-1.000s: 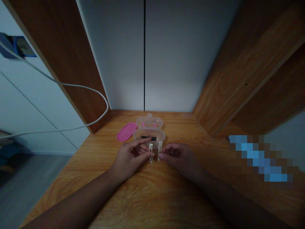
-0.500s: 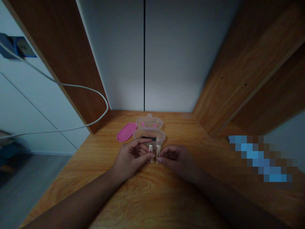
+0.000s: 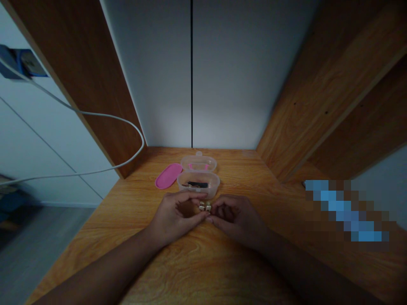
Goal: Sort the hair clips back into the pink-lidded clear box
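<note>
Two small hair clips, pale with gold-coloured metal ends, are held side by side just in front of the box. My left hand (image 3: 173,218) has its thumb and fingers closed around the left hair clip (image 3: 202,206). In the fingertips of my right hand (image 3: 238,218) is the right hair clip (image 3: 208,206), close against the other one. Mostly the gold ends show; the rest of each clip is hidden. Just beyond my fingers stands an open translucent plastic box (image 3: 216,181), with a dark flat piece (image 3: 200,185) and some metallic bits inside.
The box's hinged clear lid (image 3: 214,163), with a pink handle, lies folded back. A pink oval tray (image 3: 168,176) rests left of the box on the wooden table (image 3: 190,271). A white cable (image 3: 140,131) loops at the left; wooden panels flank both sides. A blurred-out patch covers the right.
The two clips have tipped from upright, so their gold ends now face me, and they sit closer together. My fingertips have drawn nearer each other, and more of the box's contents shows.
</note>
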`<state>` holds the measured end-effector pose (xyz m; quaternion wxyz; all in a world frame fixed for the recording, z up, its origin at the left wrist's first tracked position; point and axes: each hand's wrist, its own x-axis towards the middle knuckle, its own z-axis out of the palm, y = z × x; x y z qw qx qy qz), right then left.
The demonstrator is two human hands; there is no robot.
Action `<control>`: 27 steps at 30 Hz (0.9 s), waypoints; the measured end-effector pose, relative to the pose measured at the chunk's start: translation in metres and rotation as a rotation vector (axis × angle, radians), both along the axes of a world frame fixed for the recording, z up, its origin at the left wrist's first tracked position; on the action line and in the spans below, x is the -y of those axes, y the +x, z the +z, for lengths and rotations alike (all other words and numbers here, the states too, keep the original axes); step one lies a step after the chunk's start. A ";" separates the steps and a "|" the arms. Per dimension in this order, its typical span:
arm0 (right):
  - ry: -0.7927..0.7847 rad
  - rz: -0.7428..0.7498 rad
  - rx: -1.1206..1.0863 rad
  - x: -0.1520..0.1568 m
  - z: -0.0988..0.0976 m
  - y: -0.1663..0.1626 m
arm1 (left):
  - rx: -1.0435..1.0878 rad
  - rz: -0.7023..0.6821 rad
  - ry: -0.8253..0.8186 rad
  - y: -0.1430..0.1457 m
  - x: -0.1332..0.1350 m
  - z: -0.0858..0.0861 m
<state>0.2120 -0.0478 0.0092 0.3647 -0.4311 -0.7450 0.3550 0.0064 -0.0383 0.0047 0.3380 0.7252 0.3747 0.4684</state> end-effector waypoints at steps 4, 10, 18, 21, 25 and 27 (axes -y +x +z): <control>0.093 0.068 -0.057 0.003 0.003 0.001 | -0.042 -0.043 0.061 -0.001 0.001 0.000; 0.276 0.137 0.065 -0.001 0.005 0.003 | -0.127 -0.120 0.200 -0.002 0.005 -0.005; 0.387 0.033 -0.080 -0.003 0.010 0.009 | -0.148 -0.004 0.506 -0.010 0.000 0.011; 0.405 -0.106 -0.162 -0.006 0.009 0.012 | -0.212 0.216 0.501 -0.014 -0.006 0.013; 0.359 -0.204 -0.259 -0.012 0.001 0.015 | -0.326 0.343 0.355 -0.017 -0.016 0.006; 0.307 -0.237 -0.300 -0.015 -0.003 0.016 | -0.353 0.328 0.288 -0.017 -0.020 0.001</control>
